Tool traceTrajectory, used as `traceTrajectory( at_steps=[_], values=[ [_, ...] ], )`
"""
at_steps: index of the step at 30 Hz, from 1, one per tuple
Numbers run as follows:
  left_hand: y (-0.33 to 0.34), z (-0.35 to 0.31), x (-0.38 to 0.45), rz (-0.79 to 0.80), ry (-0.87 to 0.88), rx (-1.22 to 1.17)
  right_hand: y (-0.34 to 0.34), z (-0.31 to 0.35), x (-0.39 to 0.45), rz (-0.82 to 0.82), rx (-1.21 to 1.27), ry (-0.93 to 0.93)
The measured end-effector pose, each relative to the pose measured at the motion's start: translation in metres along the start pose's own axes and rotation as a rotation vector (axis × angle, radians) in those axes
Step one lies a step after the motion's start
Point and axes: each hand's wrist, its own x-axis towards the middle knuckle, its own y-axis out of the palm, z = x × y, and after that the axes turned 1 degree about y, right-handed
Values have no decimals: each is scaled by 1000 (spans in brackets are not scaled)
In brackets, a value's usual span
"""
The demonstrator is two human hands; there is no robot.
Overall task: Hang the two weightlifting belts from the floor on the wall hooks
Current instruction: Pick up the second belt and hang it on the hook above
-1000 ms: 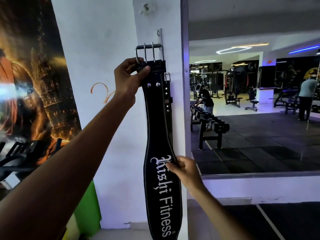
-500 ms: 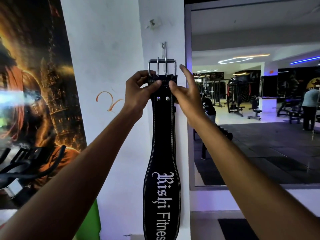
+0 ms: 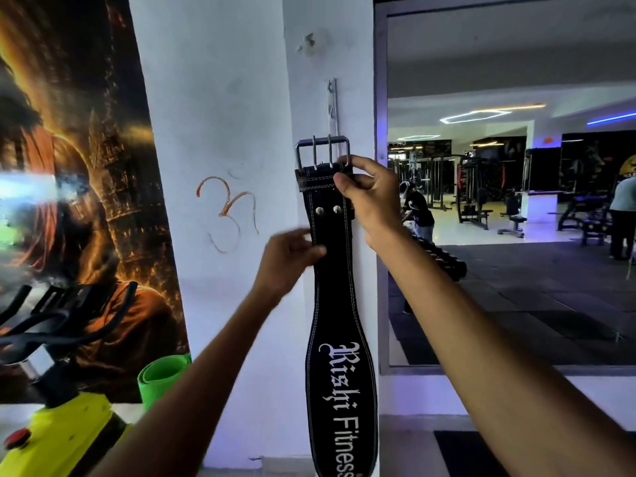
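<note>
A black leather weightlifting belt (image 3: 339,304) with white lettering hangs down the white pillar, its steel double-prong buckle (image 3: 322,151) at the top. Above the buckle a metal hook rail (image 3: 332,105) is fixed to the pillar. My right hand (image 3: 370,197) pinches the belt's top right corner just under the buckle. My left hand (image 3: 289,259), blurred, is at the belt's left edge lower down, thumb on the strap. Whether a second belt hangs behind this one is hidden.
A large wall mirror (image 3: 516,201) fills the right side, reflecting gym machines and people. A dark poster (image 3: 75,166) covers the wall at left. An exercise bike with a yellow frame (image 3: 58,432) and a rolled green mat (image 3: 161,376) stand at lower left.
My left hand has let go of the buckle end and dropped down the belt's left edge. My right hand has closed on the belt's top right corner. The buckle sits lower below the rail.
</note>
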Motion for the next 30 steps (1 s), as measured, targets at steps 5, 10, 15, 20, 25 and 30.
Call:
traceTrajectory(
  at_steps=[5, 10, 15, 20, 25, 30],
  values=[
    [18, 86, -82, 108, -208, 36, -10, -3, 0, -34, -14, -2],
    [25, 108, -113, 346, -267, 194, -20, -10, -2, -50, -49, 25],
    [30, 67, -75, 144, -191, -66, -21, -10, -8, -31, -59, 48],
    [34, 75, -74, 143, -191, -83, -23, -8, -7, -50, -41, 37],
    [41, 114, -119, 233, -312, -66, -30, -8, -8, -79, -16, 38],
    [38, 113, -115, 286, -328, 25, -35, -12, -9, -95, -7, 41]
  ],
)
